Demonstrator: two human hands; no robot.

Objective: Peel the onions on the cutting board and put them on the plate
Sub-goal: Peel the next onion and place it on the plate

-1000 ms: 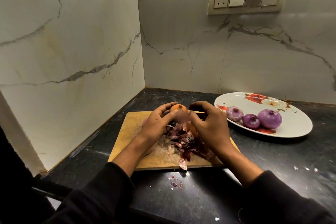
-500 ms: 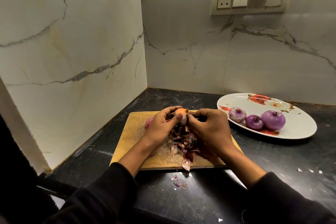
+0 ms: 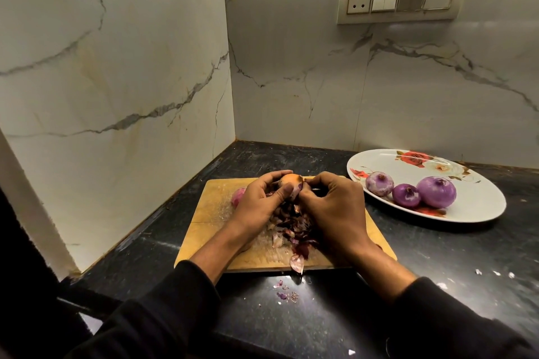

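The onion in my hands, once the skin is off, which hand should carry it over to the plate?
Probably the right hand. The plate with three peeled onions lies on its side of the cutting board, so it can reach over directly. The left hand, now holding the onion, would have to cross over.

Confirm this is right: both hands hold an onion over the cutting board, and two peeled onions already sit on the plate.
Not quite: the head view shows three peeled onions on the plate, not two. The rest holds: the left hand and right hand both hold an onion over the cutting board.
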